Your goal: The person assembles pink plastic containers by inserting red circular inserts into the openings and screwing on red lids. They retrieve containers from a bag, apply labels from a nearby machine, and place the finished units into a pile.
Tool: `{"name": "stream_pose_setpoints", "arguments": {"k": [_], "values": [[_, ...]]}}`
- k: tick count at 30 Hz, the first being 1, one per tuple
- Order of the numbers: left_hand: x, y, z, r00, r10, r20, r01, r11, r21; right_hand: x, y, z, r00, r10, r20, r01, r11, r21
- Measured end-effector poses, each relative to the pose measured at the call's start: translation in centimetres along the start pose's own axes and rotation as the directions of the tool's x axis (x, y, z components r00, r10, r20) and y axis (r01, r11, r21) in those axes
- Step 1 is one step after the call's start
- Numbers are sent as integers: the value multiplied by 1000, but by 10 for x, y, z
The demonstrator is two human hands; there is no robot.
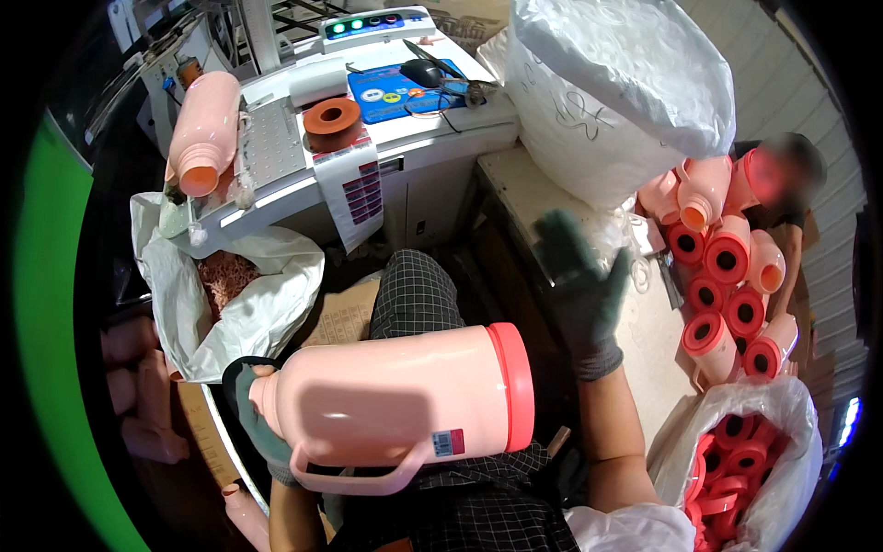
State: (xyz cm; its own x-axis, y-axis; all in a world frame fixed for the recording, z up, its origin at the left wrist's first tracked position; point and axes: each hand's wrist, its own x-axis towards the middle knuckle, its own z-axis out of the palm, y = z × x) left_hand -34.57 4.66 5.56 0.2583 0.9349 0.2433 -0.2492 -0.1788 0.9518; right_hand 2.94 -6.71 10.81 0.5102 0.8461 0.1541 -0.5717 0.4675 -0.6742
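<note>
A pale pink thermos jug shell (386,391) lies sideways across my lap, its moulded handle toward me. Around its right end sits a red base ring (513,386), and a small printed label (449,442) sticks near the handle. My left hand (260,423), in a grey-green glove, is closed around the narrow neck at the left end. My right hand (585,294), gloved alike, is raised beside the pale bench (639,368), fingers spread and nothing in it. The shell hides part of my left fingers.
Ahead, a white machine table (432,129) bears another pink shell (206,129), an orange tape roll (333,123) and a label strip (354,198). Shells with red rings (727,258) pile up right, near another person (791,175). Sacks (607,110) stand around; one holds red rings (736,460).
</note>
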Motion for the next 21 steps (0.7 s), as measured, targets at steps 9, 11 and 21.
{"name": "stream_pose_setpoints", "arguments": {"k": [9,11,21], "values": [[19,-46,-34,991,49,128,-122,741,661,-35,21,28,990,-106,-97,71,947,-312],[16,-47,-30,989,62,136,-142,673,726,-57,21,25,993,-121,16,94,675,-732],[2,37,91,945,-191,267,123,960,252,-119,19,-81,887,-311,-341,314,948,-46]]}}
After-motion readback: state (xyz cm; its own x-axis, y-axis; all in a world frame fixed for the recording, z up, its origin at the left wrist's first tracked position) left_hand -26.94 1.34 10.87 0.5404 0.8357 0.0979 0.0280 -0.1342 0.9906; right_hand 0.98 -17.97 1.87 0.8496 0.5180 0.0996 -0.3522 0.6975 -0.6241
